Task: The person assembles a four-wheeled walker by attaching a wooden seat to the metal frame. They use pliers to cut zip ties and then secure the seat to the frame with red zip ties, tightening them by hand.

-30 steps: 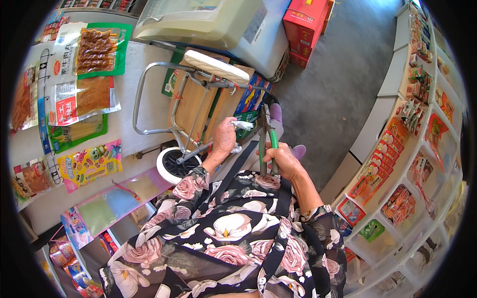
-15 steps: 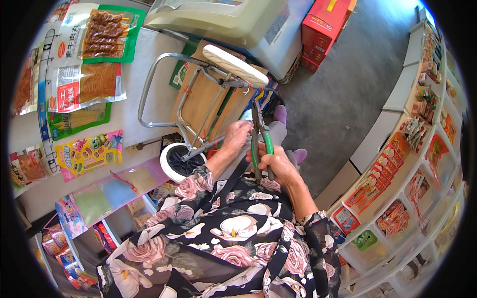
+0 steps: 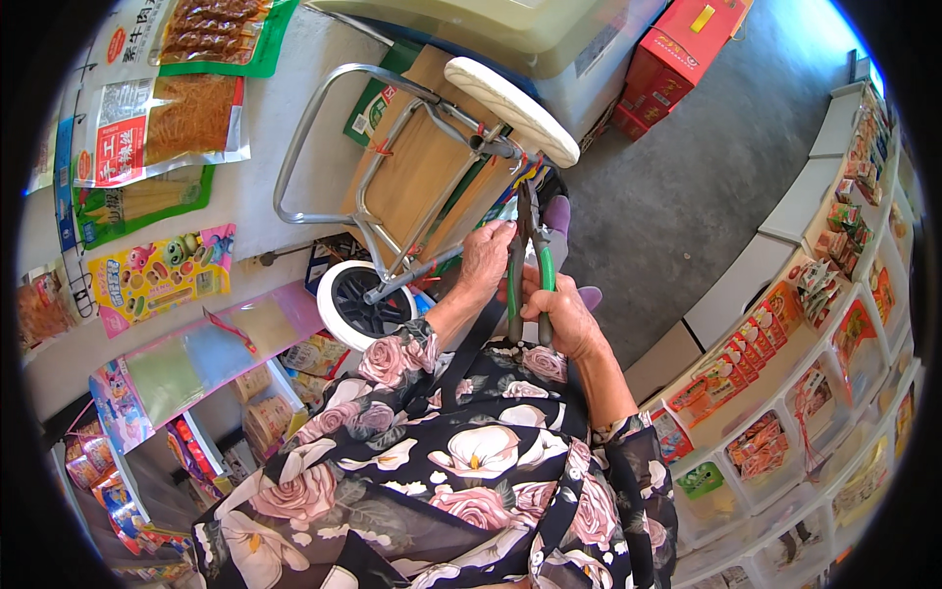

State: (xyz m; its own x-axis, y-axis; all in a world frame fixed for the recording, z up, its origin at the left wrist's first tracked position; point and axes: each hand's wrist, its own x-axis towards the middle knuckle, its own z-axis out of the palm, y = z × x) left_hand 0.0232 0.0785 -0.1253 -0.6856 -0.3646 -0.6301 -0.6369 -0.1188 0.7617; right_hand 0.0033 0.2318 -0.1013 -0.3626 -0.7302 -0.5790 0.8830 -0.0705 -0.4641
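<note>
My right hand (image 3: 567,316) is closed around the handles of a pair of pliers (image 3: 527,236) with green grips and dark jaws pointing away from me. Just left of the jaws is my left hand (image 3: 485,260), its fingers bent together and its fingertips beside the pliers. Whatever those fingers pinch is too small or hidden to name. Beyond the hands lies an upturned folding frame of grey metal tubes (image 3: 363,187) with a round white padded seat (image 3: 510,110). A white-rimmed black wheel (image 3: 365,302) sits at its near end, left of my left forearm.
Flat cardboard (image 3: 407,167) leans behind the tubes. Food packets (image 3: 186,118) hang on the left wall. A red box (image 3: 677,59) stands beside a large plastic bin (image 3: 540,39). Clear compartments of snacks (image 3: 756,447) curve along the right. Grey floor (image 3: 677,187) lies between.
The view has shifted, so the frame and wall packets sit differently in it. My left hand is now right beside the pliers' jaws, and the handles look slightly closer together.
</note>
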